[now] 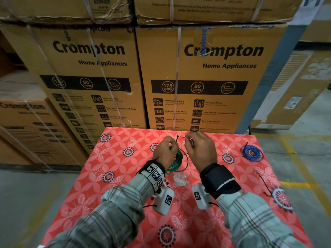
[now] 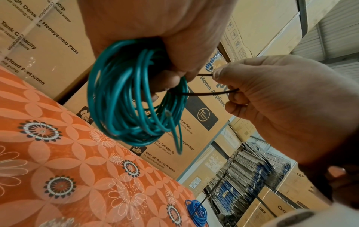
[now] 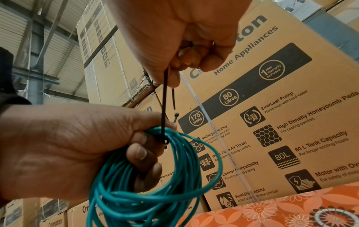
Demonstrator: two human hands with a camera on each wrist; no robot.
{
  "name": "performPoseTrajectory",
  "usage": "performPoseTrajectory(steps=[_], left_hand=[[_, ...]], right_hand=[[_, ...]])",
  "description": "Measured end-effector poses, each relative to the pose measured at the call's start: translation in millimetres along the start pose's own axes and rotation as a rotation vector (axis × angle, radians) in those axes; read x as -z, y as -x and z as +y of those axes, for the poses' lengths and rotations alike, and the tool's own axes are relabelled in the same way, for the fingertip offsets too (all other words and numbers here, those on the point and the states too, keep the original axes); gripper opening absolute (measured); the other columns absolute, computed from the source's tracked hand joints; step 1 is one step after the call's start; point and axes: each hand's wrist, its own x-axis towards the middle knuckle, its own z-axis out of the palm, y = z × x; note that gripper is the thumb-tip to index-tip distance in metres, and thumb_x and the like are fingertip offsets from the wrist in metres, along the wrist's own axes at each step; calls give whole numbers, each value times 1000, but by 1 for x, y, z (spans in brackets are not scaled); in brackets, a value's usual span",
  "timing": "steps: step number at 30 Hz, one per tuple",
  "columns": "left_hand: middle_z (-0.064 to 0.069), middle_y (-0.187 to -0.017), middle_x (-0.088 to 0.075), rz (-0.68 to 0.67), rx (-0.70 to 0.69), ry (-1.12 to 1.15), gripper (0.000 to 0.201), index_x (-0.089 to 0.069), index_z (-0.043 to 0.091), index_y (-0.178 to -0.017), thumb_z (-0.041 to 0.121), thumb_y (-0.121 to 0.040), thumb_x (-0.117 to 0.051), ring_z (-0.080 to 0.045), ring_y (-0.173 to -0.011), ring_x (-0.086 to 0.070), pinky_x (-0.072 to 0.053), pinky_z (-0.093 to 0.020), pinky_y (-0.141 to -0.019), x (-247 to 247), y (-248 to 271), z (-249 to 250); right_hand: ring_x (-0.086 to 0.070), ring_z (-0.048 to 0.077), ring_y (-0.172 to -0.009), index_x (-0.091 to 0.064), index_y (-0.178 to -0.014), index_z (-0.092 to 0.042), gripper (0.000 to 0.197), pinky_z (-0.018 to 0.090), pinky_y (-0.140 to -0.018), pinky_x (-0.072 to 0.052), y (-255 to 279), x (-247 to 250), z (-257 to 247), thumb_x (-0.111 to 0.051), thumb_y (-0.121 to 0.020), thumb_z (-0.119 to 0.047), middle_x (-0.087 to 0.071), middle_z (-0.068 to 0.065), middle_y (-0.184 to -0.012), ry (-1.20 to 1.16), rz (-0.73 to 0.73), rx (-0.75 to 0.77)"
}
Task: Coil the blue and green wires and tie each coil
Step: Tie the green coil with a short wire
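While both plaid-sleeved forearms reach forward over the red table covered in a floral-patterned cloth [image 1: 125,176], a small clear crumpled bit of plastic [image 1: 181,178] lies on the cloth nearest the person, between the wrists. Just beyond that plastic, the left hand [image 1: 165,151] has its fingers curled round the top of the coiled green insulated wire [image 1: 177,161], whose loops hang down from the fist above the cloth. Looped through the coil at the left fingers is a thin black plastic cable tie [image 3: 164,107]; its square head [image 3: 176,115] sticks up beside the left thumb. The right hand [image 1: 200,149], just right of the coil, pinches the tie between thumb and forefinger, the strap running taut from the coil to that pinch, and its other fingers are folded in.

Right of the green coil and well apart from it, a second black cable tie [image 1: 263,183] lies loose on the cloth near the table's right edge. Farther back on that side rests the coiled blue insulated wire [image 1: 251,152], with a black tie on it. Behind the table stand stacked brown cardboard boxes printed "Crompton Home Appliances" [image 1: 215,68].
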Motion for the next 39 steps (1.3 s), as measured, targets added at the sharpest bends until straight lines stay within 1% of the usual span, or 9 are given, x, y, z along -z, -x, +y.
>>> performPoseTrajectory(steps=[9,17,20,24,28,31,33,35,39], left_hand=[[2,-62,-54,17,-42,-88,13,-49,27,-77,30,-89,-48,-19,-56,-48,-43,-36,-55,0,2,4],[2,-57,-52,21,-78,-188,10,-49,27,-80,29,-89,-49,-17,-48,-43,-30,-30,-48,1,7,9],[-4,-61,-59,13,-93,-231,9,-49,27,-81,29,-90,-49,-20,-51,-49,-34,-30,-48,1,9,12],[-4,-61,-59,13,-121,-269,9,-48,28,-82,29,-91,-48,-21,-50,-49,-33,-31,-47,1,11,14],[-2,-63,-61,22,-128,-234,7,-49,28,-83,30,-89,-47,-23,-56,-56,-44,-37,-52,2,12,14],[-1,-65,-62,19,-121,-210,8,-49,29,-82,31,-89,-46,-22,-58,-58,-46,-39,-55,4,11,12],[-4,-64,-62,19,-128,-185,10,-49,29,-81,31,-90,-47,-24,-56,-56,-45,-39,-53,6,11,11],[-4,-59,-57,12,-146,-155,11,-49,28,-82,31,-92,-47,-21,-49,-47,-39,-36,-48,7,11,10],[-3,-56,-51,-29,-179,-97,11,-50,28,-83,36,-90,-46,-18,-47,-42,-32,-32,-48,7,12,12]], right_hand=[[-57,22,-68,-66,-82,-12,6,37,-61,-48,-1,0,0,-60,-83,-11,-63,4,-75,29,-25,-20],[-55,21,-68,-64,-81,-14,12,38,-62,-47,-4,-2,2,-53,-85,-16,-61,2,-75,40,-53,-20],[-53,18,-68,-62,-80,-17,18,37,-61,-47,-7,-4,3,-46,-84,-22,-59,-1,-75,47,-60,-41],[-54,19,-68,-63,-77,-18,10,36,-60,-46,-10,-7,5,-54,-81,-16,-60,-1,-75,66,-95,-88],[-51,15,-67,-66,-73,-15,14,30,-59,-39,-12,-10,2,-59,-85,-15,-58,-3,-71,-39,-76,-108],[-51,17,-60,-55,-59,-11,30,31,-55,-38,-11,-12,7,-56,-88,-19,-56,0,-60,-266,-82,-223],[-62,28,-73,-63,-69,-5,28,42,-64,-51,-13,-10,10,-52,-89,-22,-67,13,-73,-379,-109,-370],[-63,31,-81,-70,-83,0,25,42,-73,-53,-21,-4,11,-54,-90,-19,-70,16,-85,-488,-188,-511],[-41,11,-57,-72,-93,-6,21,25,-51,-32,-33,3,11,-58,-92,-21,-53,-3,-71,-737,-406,-738]])
